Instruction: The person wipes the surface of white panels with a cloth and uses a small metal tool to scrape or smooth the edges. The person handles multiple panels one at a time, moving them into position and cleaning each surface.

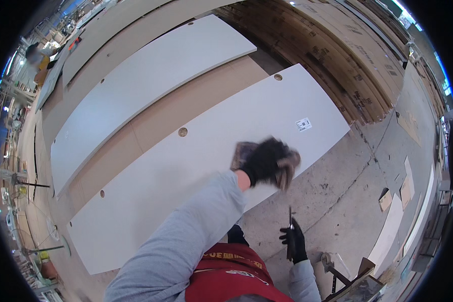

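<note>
My left hand point(266, 162), in a black glove and blurred, grips a brown rag point(288, 170) over a white board point(147, 200). Whether the rag touches the surface I cannot tell. Round holes, one of them a brown-lined hole point(182, 132), run along the board's far edge. A printed label point(303, 124) is stuck near its right end. Low on my right side, over the floor, my right hand point(297, 241), also black-gloved, holds a thin, dark-shafted hand tool point(290, 216) pointing away from me. Its exact kind is unclear.
A second white board point(154, 79) lies beyond, on brown cardboard point(136, 132). Flat cardboard packs point(347, 71) are stacked at the upper right. Offcut strips point(389, 236) and a wheeled metal frame point(338, 277) stand right on the concrete floor point(324, 204). Another person point(41, 68) is far left.
</note>
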{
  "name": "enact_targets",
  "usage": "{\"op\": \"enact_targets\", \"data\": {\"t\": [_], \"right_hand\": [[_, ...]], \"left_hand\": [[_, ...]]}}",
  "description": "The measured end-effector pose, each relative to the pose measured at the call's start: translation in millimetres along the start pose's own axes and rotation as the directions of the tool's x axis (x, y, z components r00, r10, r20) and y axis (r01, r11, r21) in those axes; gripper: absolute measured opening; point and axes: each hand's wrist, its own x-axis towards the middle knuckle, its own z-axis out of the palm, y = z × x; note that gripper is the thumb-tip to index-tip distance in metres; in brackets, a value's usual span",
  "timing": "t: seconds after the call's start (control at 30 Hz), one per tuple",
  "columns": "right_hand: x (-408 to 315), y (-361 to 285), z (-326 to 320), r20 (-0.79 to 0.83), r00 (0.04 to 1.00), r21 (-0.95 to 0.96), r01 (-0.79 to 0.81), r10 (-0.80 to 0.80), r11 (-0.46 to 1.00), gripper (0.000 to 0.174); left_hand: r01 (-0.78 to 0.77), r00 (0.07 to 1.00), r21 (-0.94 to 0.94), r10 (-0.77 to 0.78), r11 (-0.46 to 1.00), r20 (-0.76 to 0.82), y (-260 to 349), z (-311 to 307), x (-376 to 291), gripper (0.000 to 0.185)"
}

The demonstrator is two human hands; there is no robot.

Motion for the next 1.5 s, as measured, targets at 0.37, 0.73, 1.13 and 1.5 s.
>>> {"op": "enact_targets", "data": {"t": [0.37, 0.73, 1.13, 1.5], "right_hand": [[-67, 53, -69, 0.268, 0.536, -0.902, -0.153, 0.8, 0.404, 0.039], [-2, 14, -40, -0.031, 0.967, -0.417, -0.244, 0.254, 0.876, 0.044], [-27, -42, 1, 0.038, 0.983, -0.18, -0.168, 0.177, 0.969, 0.056], [-21, -72, 1, -0.116, 0.99, -0.305, 0.039, -0.077, 0.952, 0.063]], "left_hand": [[0.148, 0.95, 0.059, -0.159, 0.987, 0.271, 120, -113, -229, 0.049], [0.942, 0.297, 0.313, -0.725, 0.118, -0.621, 28, -214, -327, 0.043], [0.36, 0.92, 0.009, -0.354, 0.933, -0.171, 35, -143, -236, 0.032], [0.953, 0.165, 0.284, -0.61, -0.103, -0.775, 18, -281, -406, 0.049]]}}
